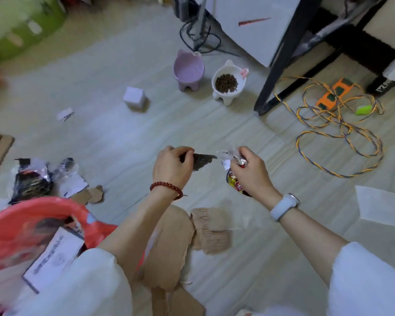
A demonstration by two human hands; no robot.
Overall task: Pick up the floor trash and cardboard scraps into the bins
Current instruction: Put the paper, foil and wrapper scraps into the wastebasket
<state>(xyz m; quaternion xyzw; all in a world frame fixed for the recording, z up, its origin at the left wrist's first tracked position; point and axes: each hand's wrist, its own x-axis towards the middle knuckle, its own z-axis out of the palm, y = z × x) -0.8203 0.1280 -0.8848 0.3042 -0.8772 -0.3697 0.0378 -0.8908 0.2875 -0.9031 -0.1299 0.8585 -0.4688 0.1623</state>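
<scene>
My left hand (172, 166) pinches a dark triangular scrap (202, 161) above the floor. My right hand (249, 168) grips a crumpled snack wrapper (234, 182), red and yellow with a silvery torn top, right beside that scrap. A red bin lined with a red bag (27, 217) stands at the lower left and holds a white printed box (55, 258). Torn cardboard scraps (211, 231) lie on the floor under my arms. More cardboard (91, 195) and black and silver wrappers (32, 179) lie left of my hands.
A purple pet bowl (188, 70) and a white bowl of kibble (228, 84) stand ahead. A white cube (134, 98) and paper bit (65, 114) lie left. A tangled orange cord (342, 131), black table legs (276, 65), white paper (381, 207) sit right.
</scene>
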